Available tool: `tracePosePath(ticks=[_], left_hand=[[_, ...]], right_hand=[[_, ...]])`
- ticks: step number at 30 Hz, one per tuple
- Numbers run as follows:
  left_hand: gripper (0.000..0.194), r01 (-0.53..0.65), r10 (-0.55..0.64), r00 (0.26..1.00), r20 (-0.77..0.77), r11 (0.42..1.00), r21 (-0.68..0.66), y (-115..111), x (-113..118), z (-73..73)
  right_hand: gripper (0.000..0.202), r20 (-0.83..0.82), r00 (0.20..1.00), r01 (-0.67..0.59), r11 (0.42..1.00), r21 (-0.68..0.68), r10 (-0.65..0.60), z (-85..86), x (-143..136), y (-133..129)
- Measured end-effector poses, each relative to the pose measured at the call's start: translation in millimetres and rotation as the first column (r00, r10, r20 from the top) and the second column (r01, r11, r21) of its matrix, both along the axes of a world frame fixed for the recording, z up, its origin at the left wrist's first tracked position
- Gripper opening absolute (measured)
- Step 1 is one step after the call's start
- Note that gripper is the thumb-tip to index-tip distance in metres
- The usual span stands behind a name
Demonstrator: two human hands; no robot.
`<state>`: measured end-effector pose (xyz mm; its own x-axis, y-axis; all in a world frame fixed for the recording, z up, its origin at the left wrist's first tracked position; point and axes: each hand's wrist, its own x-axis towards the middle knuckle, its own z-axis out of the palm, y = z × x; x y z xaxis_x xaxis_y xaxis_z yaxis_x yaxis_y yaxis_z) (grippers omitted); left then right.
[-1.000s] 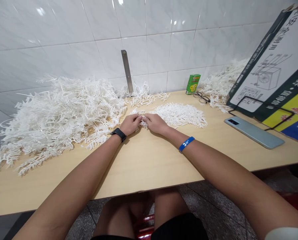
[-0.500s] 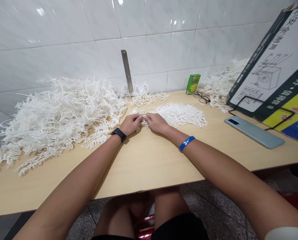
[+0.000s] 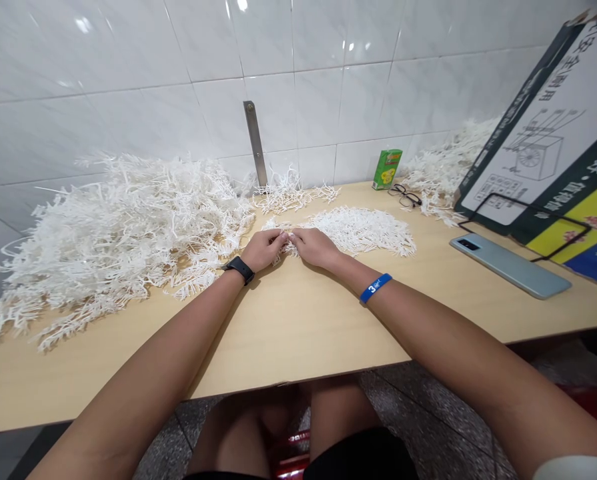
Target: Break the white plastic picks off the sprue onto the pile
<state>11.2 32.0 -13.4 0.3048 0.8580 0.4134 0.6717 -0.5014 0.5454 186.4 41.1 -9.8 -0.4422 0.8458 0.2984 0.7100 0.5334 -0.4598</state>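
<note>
My left hand (image 3: 264,249), with a black watch at the wrist, is closed in a pinch on white branched pieces at the middle of the table. Facing it, thumb close to thumb, my right hand (image 3: 313,247) pinches at the same white pieces; a blue wristband is on that arm. The bits between the fingertips are small and partly hidden. A large heap of white branched pieces (image 3: 143,220) lies left of my hands. Just behind and right of my right hand spreads a flat pile of short white pieces (image 3: 368,230).
A small white cluster (image 3: 288,193) lies by a metal strip (image 3: 255,143) at the tiled wall. Rightward are a green box (image 3: 387,169), glasses (image 3: 405,195), another white heap (image 3: 441,167), a phone (image 3: 511,265) and a large printed carton (image 3: 538,147) with a black wire frame.
The fingertips have shifted very slightly, both hands staying at the same spot. The piles look the same.
</note>
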Motion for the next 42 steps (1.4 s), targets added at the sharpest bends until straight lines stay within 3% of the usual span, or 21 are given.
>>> tracePosePath(ticks=[3, 7, 11, 16, 20, 24, 29, 33, 38, 42], left_hand=[[0.040, -0.003, 0.003, 1.000, -0.005, 1.000, -0.005, -0.4, -0.1, 0.5], [0.039, -0.019, 0.018, 1.000, -0.021, 1.000, -0.019, -0.1, -0.2, 0.2], [0.039, -0.023, 0.023, 0.999, -0.023, 1.000, -0.013, 0.3, 0.2, -0.4], [0.039, -0.032, 0.032, 0.999, -0.041, 0.999, -0.005, 0.6, 0.4, -0.5], [0.039, -0.027, 0.027, 0.999, -0.034, 1.000, -0.003, 0.7, -0.2, -0.5], [0.039, -0.027, 0.026, 0.999, -0.033, 1.000, -0.017, 0.9, -0.2, -0.5], [0.038, -0.032, 0.031, 0.999, -0.016, 0.999, -0.010, 1.0, -0.5, -0.3], [0.038, -0.033, 0.033, 0.999, -0.022, 0.999, -0.016, 0.5, 0.0, -0.2], [0.037, -0.027, 0.027, 1.000, -0.005, 1.000, -0.005, 0.1, 0.1, 0.7], [0.039, -0.039, 0.039, 0.999, -0.017, 0.999, -0.008, 0.2, 0.5, 0.4]], right_hand=[[0.033, 0.007, 0.999, -0.043, 0.999, 0.003, 0.043, 0.9, 0.0, -1.2], [0.035, 0.098, 0.994, 0.048, 0.999, 0.014, -0.049, 2.5, -0.3, -2.7], [0.037, 0.096, 0.995, 0.004, 1.000, -0.004, -0.004, 3.0, -0.3, -3.1], [0.036, 0.118, 0.990, 0.074, 0.997, -0.008, -0.073, 2.5, -0.5, -2.3], [0.037, 0.109, 0.994, -0.027, 1.000, -0.003, 0.027, 2.1, -0.2, -1.0], [0.038, 0.125, 0.991, 0.054, 0.999, 0.001, -0.054, 2.0, 0.1, -1.1], [0.036, 0.079, 0.995, -0.069, 0.998, 0.011, 0.068, 2.2, 0.2, -2.2], [0.035, 0.089, 0.994, 0.064, 0.998, 0.004, -0.064, 1.8, -0.8, -2.3], [0.034, 0.020, 0.995, -0.095, 0.995, 0.040, 0.094, 1.7, -0.1, -4.0], [0.033, 0.013, 0.999, 0.036, 0.999, 0.039, -0.037, -0.6, -1.0, -1.2]])
